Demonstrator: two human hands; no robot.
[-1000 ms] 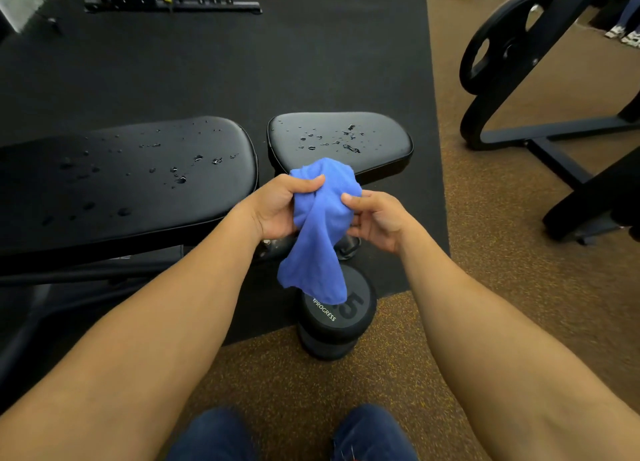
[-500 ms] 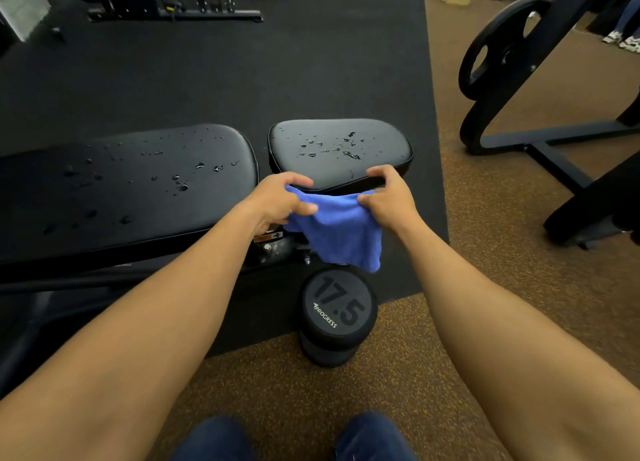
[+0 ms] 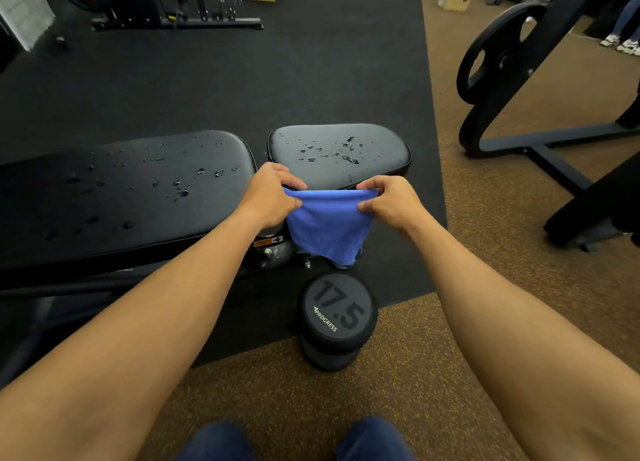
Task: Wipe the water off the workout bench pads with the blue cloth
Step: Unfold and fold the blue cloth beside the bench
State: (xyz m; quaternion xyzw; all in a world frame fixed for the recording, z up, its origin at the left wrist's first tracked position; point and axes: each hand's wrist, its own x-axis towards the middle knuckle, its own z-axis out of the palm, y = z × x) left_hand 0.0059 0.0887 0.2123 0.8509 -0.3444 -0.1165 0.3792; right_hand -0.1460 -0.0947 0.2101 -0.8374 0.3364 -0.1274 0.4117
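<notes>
The left hand [image 3: 268,197] and right hand [image 3: 391,200] each pinch one top corner of the blue cloth [image 3: 327,223] between thumb and curled fingers, holding its upper edge taut. The cloth hangs limp just before the seat pad [image 3: 377,148]. It appears light, soft and absorbent; bunching it in one palm should suit wiping. Droplets bead on the seat pad and the long back pad [image 3: 104,197], both unwiped.

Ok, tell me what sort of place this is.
Most likely a gym: a padded workout bench, a dumbbell marked 17.5 on rubber flooring, and a weight plate on a rack.
</notes>
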